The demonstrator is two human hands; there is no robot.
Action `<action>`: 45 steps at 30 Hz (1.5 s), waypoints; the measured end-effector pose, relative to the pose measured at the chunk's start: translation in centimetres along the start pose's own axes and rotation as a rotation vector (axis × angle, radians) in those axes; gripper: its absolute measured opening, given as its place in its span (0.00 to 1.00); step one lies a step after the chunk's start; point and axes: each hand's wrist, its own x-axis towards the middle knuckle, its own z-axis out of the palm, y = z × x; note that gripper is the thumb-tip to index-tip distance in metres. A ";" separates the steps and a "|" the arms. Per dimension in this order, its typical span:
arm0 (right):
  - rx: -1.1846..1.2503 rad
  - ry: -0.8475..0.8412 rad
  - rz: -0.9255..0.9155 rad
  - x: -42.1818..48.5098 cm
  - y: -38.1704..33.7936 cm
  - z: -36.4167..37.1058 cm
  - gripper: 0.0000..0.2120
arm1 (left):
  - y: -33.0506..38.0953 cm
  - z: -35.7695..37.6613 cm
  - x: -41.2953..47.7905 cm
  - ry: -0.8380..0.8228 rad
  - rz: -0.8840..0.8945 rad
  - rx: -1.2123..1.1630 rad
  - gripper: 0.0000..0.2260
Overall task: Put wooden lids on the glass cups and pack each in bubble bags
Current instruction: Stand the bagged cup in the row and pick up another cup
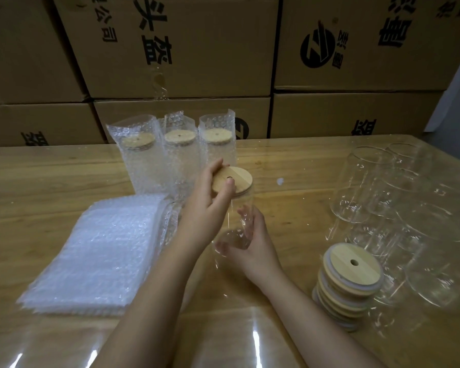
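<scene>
- Cardboard boxes are stacked like a wall behind your bench. They play no part in the job.
- The wooden table, under a glossy clear sheet, carries everything.
- A pile of flat bubble bags lies at your left, just beside the left forearm. Stock looks ample.
- Bare cups are clustered on the right side. Overlap and glare prevent a count. None has a lid or a bag.
- Three packed cups stand in a row at the back, each lidded and inside a bag whose mouth stands open above it. These look finished.
- The cup in work is held above the table's middle, tilted, just in front of the packed row.
- A stack of lids stands right of your right wrist, near the bare cups.
- The lid sits on the mouth of the cup in work. You cannot tell whether it is fully seated.
- Your left hand has its fingers curled over the lid's far rim and its thumb on top near the hole.
- Your right hand has its fingers wrapped round the cup's lower body.
- Judgement: this is the fourth cup, at the lidding step and not yet bagged. Most of the batch is left.
</scene>
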 end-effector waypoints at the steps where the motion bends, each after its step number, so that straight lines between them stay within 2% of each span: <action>1: 0.011 0.000 0.002 0.0 0.0 0.0 0.38 | 0.0 0.4 0.1 -0.015 -0.026 -0.007 0.30; 4: 0.016 -0.016 -0.002 0.1 -0.1 0.0 0.44 | -0.1 1.2 0.1 0.023 -0.017 0.053 0.45; 5: 0.009 -0.020 -0.004 0.2 -0.1 0.0 0.45 | -0.1 1.3 0.1 0.069 -0.004 0.055 0.46; 8: 0.000 -0.022 -0.009 0.1 -0.1 0.1 0.44 | -0.5 1.4 0.2 0.159 -0.015 -0.036 0.40; 10: 0.002 -0.015 -0.002 0.1 -0.2 0.1 0.45 | -0.7 1.2 0.2 0.169 -0.007 -0.053 0.35; 12: 0.003 -0.010 0.008 0.0 -0.1 0.1 0.48 | -0.5 1.0 0.2 0.165 0.009 -0.039 0.34; 15: -0.013 -0.013 0.017 0.0 0.0 0.1 0.50 | -0.1 0.3 0.1 0.136 0.020 -0.023 0.39; 20: -0.023 -0.023 0.032 0.0 0.0 -0.1 0.50 | -0.7 -0.7 0.1 0.053 -0.023 -0.175 0.39; 24: -0.043 -0.013 0.028 0.1 0.1 0.0 0.48 | -0.7 -1.1 0.3 -0.053 -0.062 -0.251 0.27; 28: -0.010 -0.003 0.030 0.3 0.5 0.2 0.46 | 0.5 -1.0 0.1 -0.096 -0.057 -0.076 0.20; 32: 0.023 -0.008 0.029 0.5 0.5 0.4 0.44 | 1.7 -0.5 0.0 -0.020 0.245 0.457 0.20; 34: 0.021 -0.012 0.025 0.5 0.5 0.4 0.45 | 1.7 -0.2 0.0 0.012 0.318 0.548 0.18; 39: 0.033 -0.030 0.043 0.4 0.5 0.3 0.50 | 1.2 -0.4 0.0 0.031 0.269 0.382 0.16; 45: 0.007 -0.025 0.051 0.4 0.4 0.2 0.49 | 0.8 -0.8 0.4 -0.039 0.228 0.125 0.14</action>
